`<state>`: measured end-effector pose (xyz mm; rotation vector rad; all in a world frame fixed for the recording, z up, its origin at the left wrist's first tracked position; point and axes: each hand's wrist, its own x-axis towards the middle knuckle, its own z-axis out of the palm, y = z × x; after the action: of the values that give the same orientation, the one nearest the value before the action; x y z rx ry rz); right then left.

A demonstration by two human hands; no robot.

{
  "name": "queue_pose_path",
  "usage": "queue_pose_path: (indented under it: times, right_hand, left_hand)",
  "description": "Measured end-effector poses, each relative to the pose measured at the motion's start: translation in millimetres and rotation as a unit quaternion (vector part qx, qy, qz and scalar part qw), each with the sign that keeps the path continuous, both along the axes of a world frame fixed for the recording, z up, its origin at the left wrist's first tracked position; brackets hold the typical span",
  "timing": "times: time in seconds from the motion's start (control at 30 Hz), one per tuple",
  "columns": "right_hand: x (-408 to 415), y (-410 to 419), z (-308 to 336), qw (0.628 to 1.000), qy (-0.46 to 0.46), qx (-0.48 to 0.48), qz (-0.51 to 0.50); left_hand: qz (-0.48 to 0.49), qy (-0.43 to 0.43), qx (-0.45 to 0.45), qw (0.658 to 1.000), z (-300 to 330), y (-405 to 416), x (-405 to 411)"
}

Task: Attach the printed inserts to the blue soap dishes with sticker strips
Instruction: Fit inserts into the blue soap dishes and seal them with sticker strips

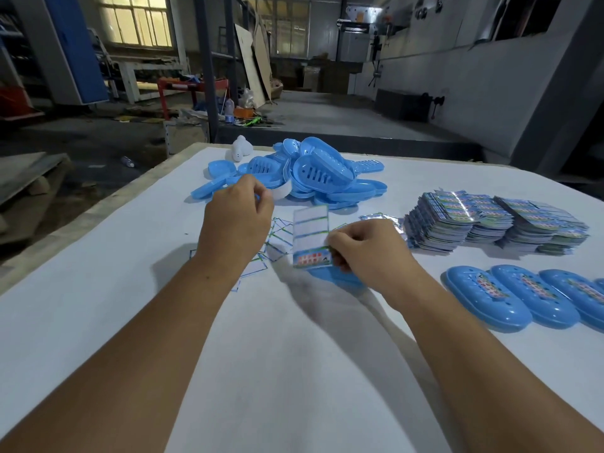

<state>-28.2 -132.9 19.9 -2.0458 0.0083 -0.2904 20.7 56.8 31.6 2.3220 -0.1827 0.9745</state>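
My right hand (pixel 366 250) pinches a sticker sheet (pixel 310 233) by its lower edge, where one printed strip is left; the upper rows are peeled white backing. Under that hand lies a blue soap dish (pixel 336 276), mostly hidden. My left hand (pixel 235 220) hovers to the left with thumb and fingertips pinched together; whether a sticker strip is between them I cannot tell. A heap of blue soap dishes (pixel 310 171) sits at the far middle of the table. Stacks of printed inserts (pixel 490 223) lie at the right. Three finished dishes (pixel 523 295) with inserts lie in a row at the right.
Used sticker backing sheets (pixel 274 240) are scattered under my hands. A white plastic object (pixel 242 148) stands behind the heap. The white table (pixel 294 371) ends at a left edge with a drop to the workshop floor.
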Motion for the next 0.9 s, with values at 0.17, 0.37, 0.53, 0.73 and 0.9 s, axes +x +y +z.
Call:
queue_pose_path:
  times: [0.17,0.37,0.53,0.73,0.9]
  right_hand:
    - [-7,22,-6,0.994,-0.014,-0.097,0.058]
    - [-9,6,10,0.994,0.058,0.09,-0.006]
    - [-10,-20,26,0.956,0.162,0.245,0.001]
    - [-8,-24,25,0.944,0.228,0.236,0.037]
    - [-7,-26,24,0.943,0.235,0.23,0.05]
  left_hand:
    - [-0.038,-0.026,0.05,0.998,-2,-2,0]
    - [-0.074,-0.065,0.105,0.99,-3,-6,-6]
    - [-0.098,-0.066,0.108,0.987,2,-5,-9]
    - [-0.124,-0.099,0.115,0.981,3,-5,-13]
    - [-0.126,-0.105,0.119,0.979,4,-5,-12]
